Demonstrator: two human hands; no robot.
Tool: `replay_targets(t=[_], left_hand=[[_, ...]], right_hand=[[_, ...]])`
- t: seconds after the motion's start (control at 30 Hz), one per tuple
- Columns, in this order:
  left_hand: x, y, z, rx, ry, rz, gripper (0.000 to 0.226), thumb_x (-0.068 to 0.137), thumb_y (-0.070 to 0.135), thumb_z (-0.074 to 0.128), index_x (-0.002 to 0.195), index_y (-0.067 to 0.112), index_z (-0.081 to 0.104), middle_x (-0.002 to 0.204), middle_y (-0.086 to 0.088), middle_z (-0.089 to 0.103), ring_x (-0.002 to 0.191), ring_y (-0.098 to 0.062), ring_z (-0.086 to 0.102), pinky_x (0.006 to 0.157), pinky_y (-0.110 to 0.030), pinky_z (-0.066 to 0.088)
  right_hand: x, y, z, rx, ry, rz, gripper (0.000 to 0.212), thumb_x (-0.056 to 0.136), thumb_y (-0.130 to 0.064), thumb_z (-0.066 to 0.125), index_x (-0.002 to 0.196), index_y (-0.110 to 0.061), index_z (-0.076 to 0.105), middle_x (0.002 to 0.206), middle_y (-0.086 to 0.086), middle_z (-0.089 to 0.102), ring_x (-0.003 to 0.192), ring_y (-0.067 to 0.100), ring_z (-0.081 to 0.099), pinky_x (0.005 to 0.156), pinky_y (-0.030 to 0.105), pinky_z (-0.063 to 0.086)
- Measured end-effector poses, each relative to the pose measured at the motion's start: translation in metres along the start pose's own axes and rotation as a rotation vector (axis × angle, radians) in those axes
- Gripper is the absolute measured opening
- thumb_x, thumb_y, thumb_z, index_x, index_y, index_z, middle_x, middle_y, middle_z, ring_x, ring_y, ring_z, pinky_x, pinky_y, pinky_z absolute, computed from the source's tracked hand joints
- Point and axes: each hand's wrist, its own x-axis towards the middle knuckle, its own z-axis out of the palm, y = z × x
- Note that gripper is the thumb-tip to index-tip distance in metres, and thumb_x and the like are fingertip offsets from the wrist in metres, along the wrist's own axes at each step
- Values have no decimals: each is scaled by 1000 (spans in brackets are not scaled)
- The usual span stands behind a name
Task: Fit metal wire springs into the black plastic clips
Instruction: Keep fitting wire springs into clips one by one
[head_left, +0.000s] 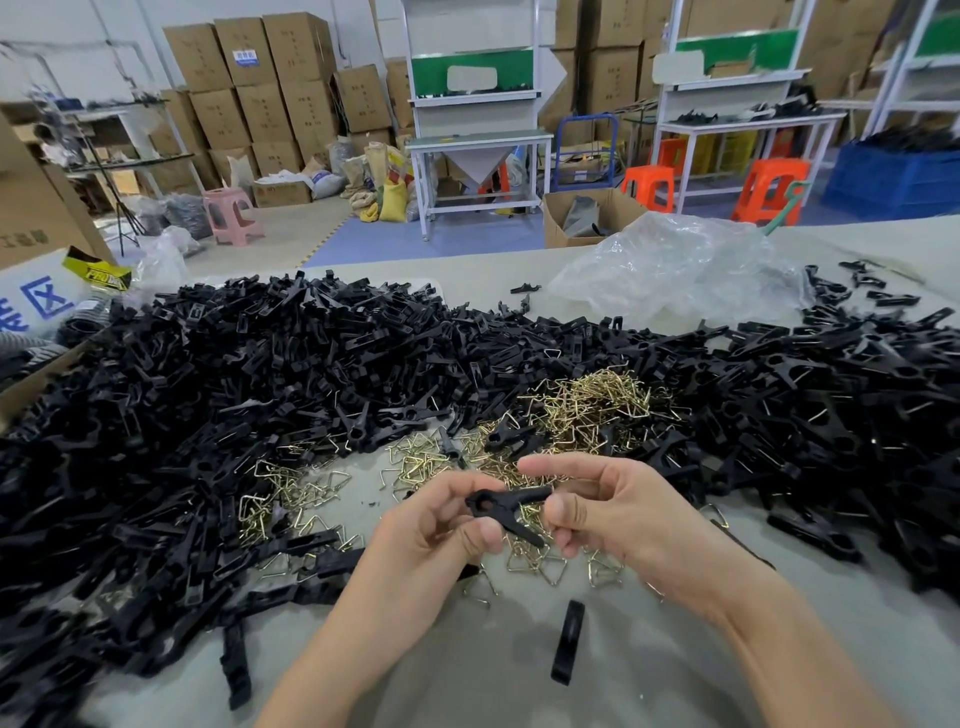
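Both hands hold one black plastic clip (506, 505) above the table, its two halves spread apart at the right end. My left hand (436, 535) pinches the clip's left end between thumb and fingers. My right hand (608, 512) pinches its right end with thumb and curled fingers, the index finger stretched out above. Brass-coloured wire springs (587, 405) lie in a loose heap just beyond the hands, and more of them are scattered under and left of the hands. No spring is plainly visible in the held clip.
Large piles of black clips (218, 405) cover the table left, behind and right (841, 415). A single clip half (568, 642) lies near my right forearm. A crumpled clear plastic bag (680, 265) sits at the back right. Bare grey tabletop (493, 675) shows between my arms.
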Motion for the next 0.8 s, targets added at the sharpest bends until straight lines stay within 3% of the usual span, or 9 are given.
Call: replay_targets(t=[0.23,0.4,0.47,0.53,0.6,0.7,0.8], left_hand=[[0,-3,1,5,-1,7,29,82,48,68,110,40,67,89,3,74,84,-9,66,79,-18,50],[1,1,7,-129,89,26,27,86,38,69,112,30,69,93,-10,73,81,-17,67,71,-25,54],[1,4,13,-200,79,25,24,90,28,70,113,25,70,92,-10,72,77,-18,66,65,-25,53],[-1,6,21,-220,36,16,24,90,23,66,114,21,70,96,-9,72,79,-15,66,64,-23,52],[-1,5,29,-196,35,21,25,90,20,61,114,16,69,95,-5,74,80,-13,68,67,-23,52],[-3,8,35,-192,-8,20,29,91,23,59,114,7,65,80,-3,72,73,-11,67,66,-21,52],[-5,11,34,-177,-53,21,31,94,30,57,117,10,65,82,0,71,74,-9,66,69,-18,51]], right_hand=[[1,2,8,-62,38,-40,36,78,-24,81,113,-30,77,75,7,70,65,13,65,68,20,55],[0,8,22,53,-36,-25,34,96,-41,67,126,-25,71,113,11,72,101,26,67,91,36,56],[1,11,35,148,-94,-18,35,101,-37,56,129,-21,68,115,18,68,104,26,64,98,44,52],[2,13,48,267,-97,-5,36,95,-30,54,127,-20,69,115,16,65,104,28,55,96,48,43],[1,14,54,353,-95,-7,40,90,-25,53,126,-21,69,127,13,68,110,32,52,93,52,32],[-2,10,52,394,-166,-27,40,86,-34,65,125,-25,70,135,11,66,114,26,59,94,47,38],[-2,12,50,482,-216,8,51,72,-46,85,119,-29,73,129,7,69,111,20,66,96,36,52]])
